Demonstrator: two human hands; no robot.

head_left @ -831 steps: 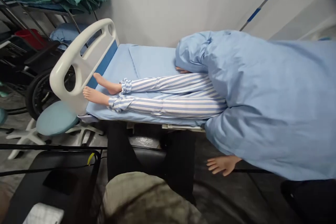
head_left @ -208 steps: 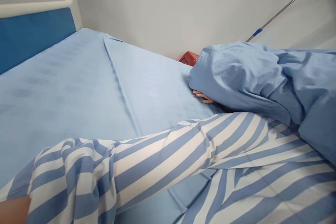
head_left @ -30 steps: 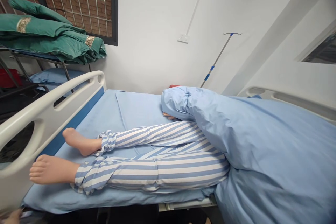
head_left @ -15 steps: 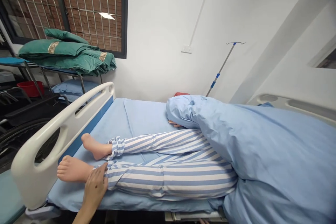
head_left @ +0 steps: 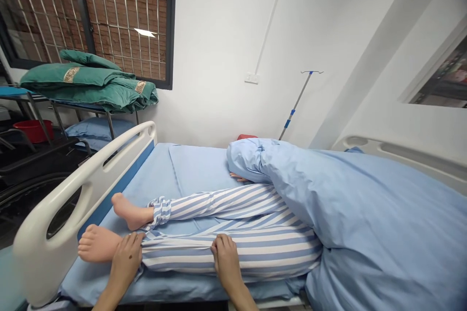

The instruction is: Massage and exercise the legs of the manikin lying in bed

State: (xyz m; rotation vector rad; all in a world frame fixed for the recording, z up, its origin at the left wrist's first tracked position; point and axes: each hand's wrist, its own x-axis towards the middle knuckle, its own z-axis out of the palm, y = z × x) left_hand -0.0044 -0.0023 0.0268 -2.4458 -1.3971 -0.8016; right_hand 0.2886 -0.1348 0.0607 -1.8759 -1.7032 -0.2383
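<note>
Blue-and-white striped trousers (head_left: 262, 252) cover the legs of a figure lying on the bed; its bare feet look like a training manikin's. My left hand (head_left: 127, 252) is closed on the cuff of the near trouser leg, beside the near foot (head_left: 98, 244). At about knee height my right hand (head_left: 226, 257) pinches the same trouser leg, and the cloth runs in taut folds between both hands. The far foot (head_left: 131, 211) rests on the sheet, its cuff gathered. A light blue quilt (head_left: 365, 204) hides the upper body; only some fingers (head_left: 239, 177) show at its edge.
The cream footboard (head_left: 47, 214) closes off the bed's left end. Beyond it stand a wheelchair (head_left: 32, 175) and a rack with green quilts (head_left: 91, 82). An IV pole (head_left: 295, 107) rises behind the bed, near a wall socket (head_left: 251, 78).
My right hand has come up from the bed's front edge onto the near trouser leg and taken hold of it. My left hand now grips the cuff. The view has shifted slightly right and up.
</note>
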